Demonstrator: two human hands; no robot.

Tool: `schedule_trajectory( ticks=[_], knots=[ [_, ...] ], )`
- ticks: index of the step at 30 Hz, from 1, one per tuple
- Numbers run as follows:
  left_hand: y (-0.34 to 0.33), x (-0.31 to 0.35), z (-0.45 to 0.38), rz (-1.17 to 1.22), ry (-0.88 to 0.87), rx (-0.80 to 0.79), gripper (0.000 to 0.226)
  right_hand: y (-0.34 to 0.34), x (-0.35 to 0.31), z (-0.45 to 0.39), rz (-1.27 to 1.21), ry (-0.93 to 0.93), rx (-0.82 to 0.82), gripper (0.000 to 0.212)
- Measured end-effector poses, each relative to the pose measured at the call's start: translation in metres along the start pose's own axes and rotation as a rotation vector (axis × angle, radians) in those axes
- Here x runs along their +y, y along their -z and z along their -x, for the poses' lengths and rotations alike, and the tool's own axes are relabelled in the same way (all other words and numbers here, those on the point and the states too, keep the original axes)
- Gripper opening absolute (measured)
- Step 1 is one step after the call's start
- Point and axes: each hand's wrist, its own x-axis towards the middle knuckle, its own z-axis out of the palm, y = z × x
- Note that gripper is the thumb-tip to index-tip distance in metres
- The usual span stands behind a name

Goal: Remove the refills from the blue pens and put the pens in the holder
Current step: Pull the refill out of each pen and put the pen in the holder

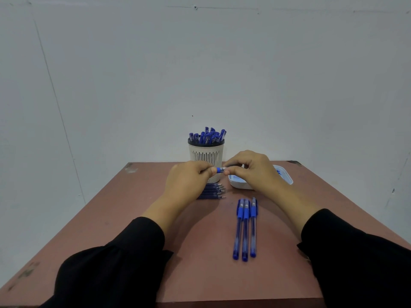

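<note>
Your left hand (pixel 189 181) and right hand (pixel 251 170) each pinch one pen (pixel 220 169) end, mid-dismantling; next likely pull the refill free, then drop the pen into the holder (pixel 206 156).

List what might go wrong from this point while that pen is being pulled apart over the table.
1. Both hands, left hand and right hand, pinch the blue pen right in front of the white slotted pen holder; a jerk could perhaps topple it.
2. The loose pile of blue refills lies under the left hand and might get scattered.
3. Small parts may miss the white plastic tray and roll off the brown table.
</note>
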Motion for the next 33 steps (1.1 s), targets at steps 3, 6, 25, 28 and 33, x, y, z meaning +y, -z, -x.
schedule_trajectory(
  ticks=[3,6,25,28,33],
  knots=[
    [0.000,-0.004,-0.001,0.008,-0.091,0.072,0.019,-0.002,-0.002,0.001,-0.147,-0.107,-0.004,0.010],
    [0.001,-0.008,-0.009,0.034,-0.192,0.226,0.017,-0.009,-0.012,-0.001,-0.428,-0.173,0.087,0.015],
    [-0.035,-0.039,-0.054,0.290,0.267,0.071,0.087,0.002,-0.032,-0.108,-0.047,-0.127,0.326,0.010],
    [-0.035,-0.040,-0.054,0.331,0.265,0.067,0.092,-0.009,-0.025,-0.109,0.176,-0.127,0.217,0.018],
    [-0.034,-0.040,-0.052,0.317,0.264,0.065,0.090,-0.008,-0.023,-0.101,0.474,-0.187,0.125,0.056]
  ],
)
